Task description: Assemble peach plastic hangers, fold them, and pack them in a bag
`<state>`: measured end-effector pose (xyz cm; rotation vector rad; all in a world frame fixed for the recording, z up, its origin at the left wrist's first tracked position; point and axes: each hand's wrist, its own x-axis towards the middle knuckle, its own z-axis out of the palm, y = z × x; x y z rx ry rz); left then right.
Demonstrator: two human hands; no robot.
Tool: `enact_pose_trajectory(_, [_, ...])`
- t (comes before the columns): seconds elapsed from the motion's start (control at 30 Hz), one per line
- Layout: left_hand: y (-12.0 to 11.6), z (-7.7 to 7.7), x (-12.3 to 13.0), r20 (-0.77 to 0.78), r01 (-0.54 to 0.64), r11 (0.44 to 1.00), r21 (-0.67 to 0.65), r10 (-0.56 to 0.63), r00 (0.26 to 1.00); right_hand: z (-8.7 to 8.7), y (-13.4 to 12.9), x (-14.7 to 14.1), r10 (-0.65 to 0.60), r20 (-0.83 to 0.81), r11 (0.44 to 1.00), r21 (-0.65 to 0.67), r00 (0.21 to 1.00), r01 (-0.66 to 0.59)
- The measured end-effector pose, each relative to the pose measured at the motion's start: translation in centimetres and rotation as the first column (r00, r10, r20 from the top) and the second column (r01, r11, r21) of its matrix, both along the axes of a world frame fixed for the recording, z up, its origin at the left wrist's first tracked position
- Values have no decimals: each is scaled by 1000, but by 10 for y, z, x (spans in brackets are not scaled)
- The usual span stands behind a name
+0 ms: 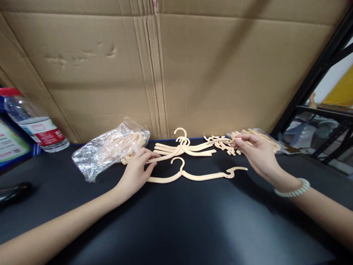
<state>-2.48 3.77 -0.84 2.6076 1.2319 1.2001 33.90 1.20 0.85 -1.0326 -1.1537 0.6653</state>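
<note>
Several cream hangers (179, 148) lie overlapped in a pile at mid-table. In front of them lies a single hanger (201, 177), with a hooked piece (234, 171) at its right end. My left hand (139, 169) pinches the left arm tip of a hanger at the pile, its fingers closed above the front hanger's left end. At the right, my right hand (255, 152) is closed in a pinch near small cream hooked pieces (220, 143); what its fingertips hold is partly hidden, too small to name.
A clear plastic bag (93, 152) of cream parts lies left, another bag (275, 141) behind my right hand. A bottle (41, 125) stands far left, a black object (13, 193) below it. Cardboard (220, 66) walls the back; a black metal frame (311, 79) stands right.
</note>
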Motion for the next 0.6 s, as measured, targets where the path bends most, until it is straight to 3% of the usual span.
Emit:
enact_pose_trajectory(0.27, [0,-2,0,-43,6,1000,7,-6,999,7,-11,-13,140,-83,987,-64,987,-145])
enact_pose_trajectory(0.6, [-2,-1,2,-67,17,994,-111,-24,997,-1,-11,-14,147,-183,953,-236,972,-188])
